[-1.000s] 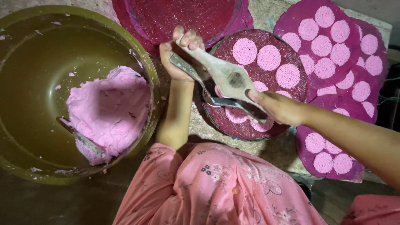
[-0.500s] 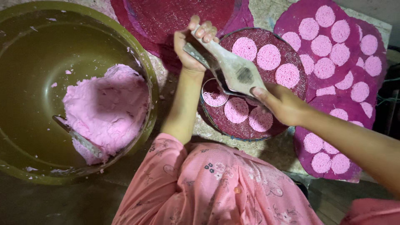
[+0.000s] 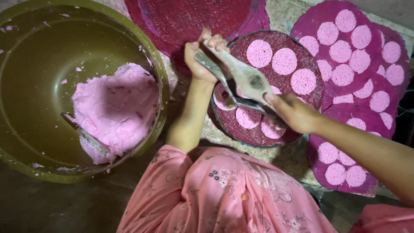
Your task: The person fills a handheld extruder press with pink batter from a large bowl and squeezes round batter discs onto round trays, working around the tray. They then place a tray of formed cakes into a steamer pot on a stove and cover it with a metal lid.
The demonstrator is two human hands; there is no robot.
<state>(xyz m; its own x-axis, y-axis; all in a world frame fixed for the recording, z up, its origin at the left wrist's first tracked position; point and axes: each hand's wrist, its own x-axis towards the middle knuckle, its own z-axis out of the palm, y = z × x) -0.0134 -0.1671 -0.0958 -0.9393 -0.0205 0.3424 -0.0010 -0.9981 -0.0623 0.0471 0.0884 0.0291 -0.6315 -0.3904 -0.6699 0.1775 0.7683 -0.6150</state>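
My left hand [image 3: 202,54] grips one end of a flat metal scoop [image 3: 248,80] held over a round dark-red woven tray [image 3: 302,51]. My right hand [image 3: 293,113] holds a metal spoon [image 3: 228,88] that crosses under the scoop. Several pink round dough discs [image 3: 283,61] lie on the tray, some right under the tools. At the left, a large olive bowl [image 3: 26,86] holds a mound of pink dough [image 3: 116,108].
A second spoon [image 3: 86,136] sticks in the dough inside the bowl. More red trays with pink discs [image 3: 353,56] overlap at the right, and a bare red tray [image 3: 194,17] lies at the top. My pink-clothed knees [image 3: 224,194] fill the bottom.
Both hands and the tools have shifted up and left over the tray, and the scoop has tilted. More discs near the tray's front edge show now.
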